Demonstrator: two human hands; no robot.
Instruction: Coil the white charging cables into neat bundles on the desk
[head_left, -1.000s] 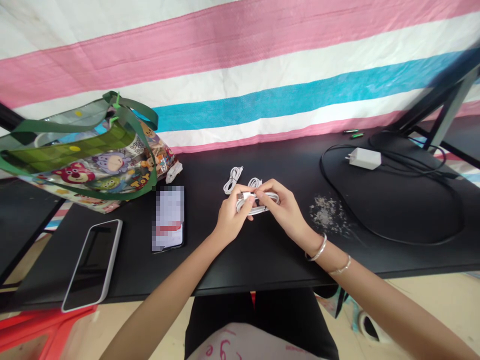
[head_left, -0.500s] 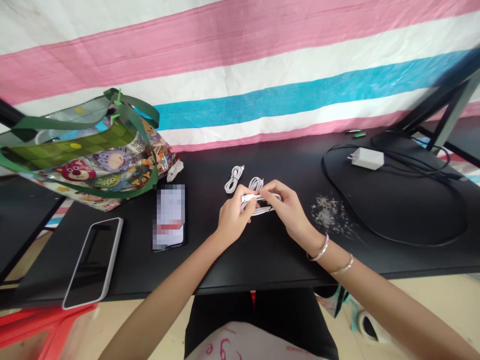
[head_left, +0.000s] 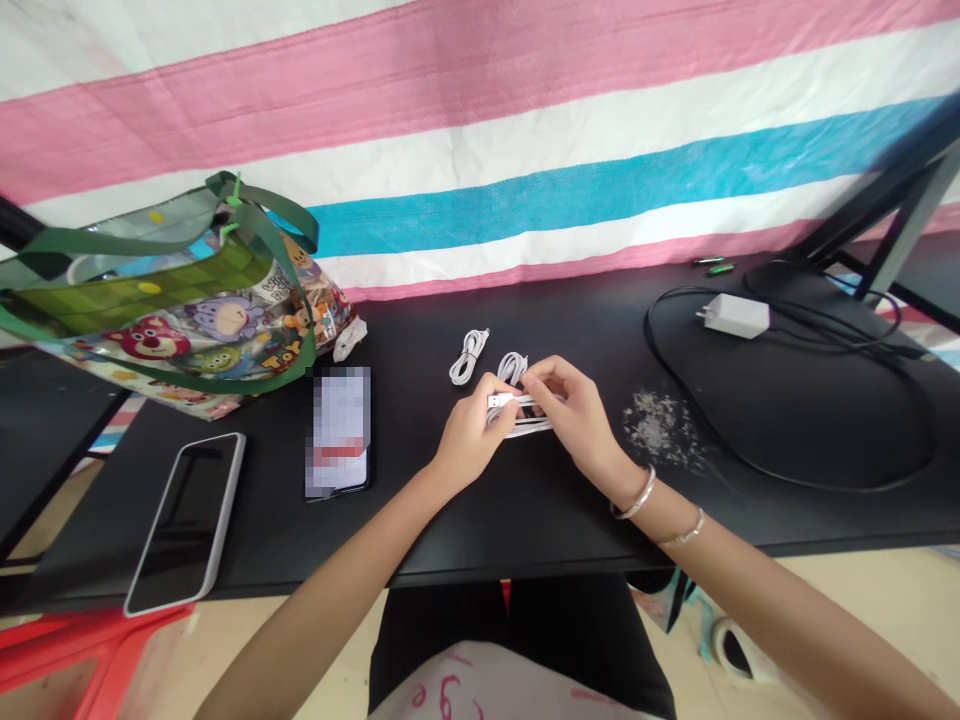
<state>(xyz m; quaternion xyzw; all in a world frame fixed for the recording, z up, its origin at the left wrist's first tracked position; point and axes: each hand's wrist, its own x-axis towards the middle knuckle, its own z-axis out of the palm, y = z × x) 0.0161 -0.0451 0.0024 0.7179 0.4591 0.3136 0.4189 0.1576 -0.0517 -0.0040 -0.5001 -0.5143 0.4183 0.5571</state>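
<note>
A white USB cable point(head_left: 529, 427), gathered in a coil, is held between both hands just above the black table. My left hand point(head_left: 474, 428) pinches the coil at its left end, where the flat USB plug point(head_left: 498, 401) sticks out by the thumb. My right hand point(head_left: 574, 412) has its fingers closed on the right part of the same coil; its fingertips partly hide the loops. Just behind the hands lie two more bundled white cables, one to the left point(head_left: 469, 357) and another coil point(head_left: 513, 367) right behind the fingers.
Left on the black table point(head_left: 420, 535) are a phone with a lit screen point(head_left: 341, 430), a white-edged phone point(head_left: 187, 525) and a cartoon tote bag point(head_left: 217, 320). To the right are pale scraps point(head_left: 664, 428), a white charger point(head_left: 737, 316) and a looped black cord point(head_left: 694, 410).
The coil has shifted slightly between my hands, and its USB plug sits a little further right and lower. My right fingers have moved a little on the coil.
</note>
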